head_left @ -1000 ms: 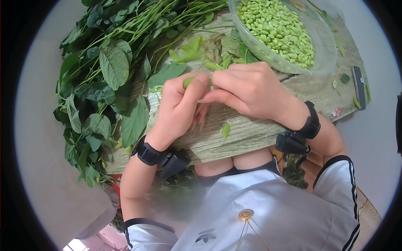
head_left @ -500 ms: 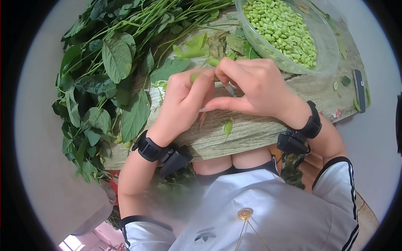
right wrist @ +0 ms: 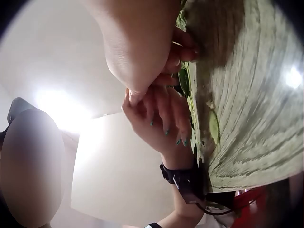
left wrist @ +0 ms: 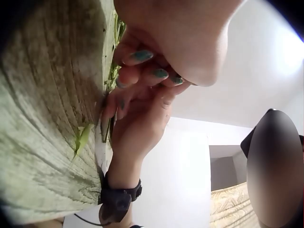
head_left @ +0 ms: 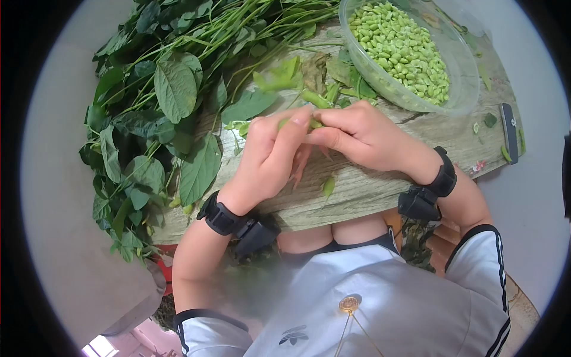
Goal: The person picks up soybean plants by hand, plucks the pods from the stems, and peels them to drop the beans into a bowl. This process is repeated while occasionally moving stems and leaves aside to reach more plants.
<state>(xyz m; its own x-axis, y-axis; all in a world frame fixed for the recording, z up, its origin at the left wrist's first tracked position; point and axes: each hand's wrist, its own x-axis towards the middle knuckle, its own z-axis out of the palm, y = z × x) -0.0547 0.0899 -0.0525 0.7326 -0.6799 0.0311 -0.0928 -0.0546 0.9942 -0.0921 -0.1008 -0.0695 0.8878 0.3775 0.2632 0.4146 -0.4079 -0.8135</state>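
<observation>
Both hands meet over the near part of the wooden table (head_left: 369,187). A green pod (head_left: 314,124) is pinched between the thumb and fingers of my left hand (head_left: 269,152). My right hand (head_left: 369,138) has its thumb and forefinger on the right end of that pod. In the left wrist view the fingertips of both hands touch, and the pod is hidden. Just below the hands lies a loose pod (head_left: 328,186), also seen in the right wrist view (right wrist: 214,127).
Leafy green stems (head_left: 178,89) cover the left and back left of the table. A clear plastic bowl (head_left: 466,89) of shelled green beans (head_left: 404,53) stands at the back right. Pods and leaf scraps lie behind the hands. A dark flat object (head_left: 509,134) lies at the right edge.
The right thumb and fingers, spread apart half a second ago, have closed together at the pod. Both hands appear slightly lower in the head view, and the whole scene has shifted slightly too.
</observation>
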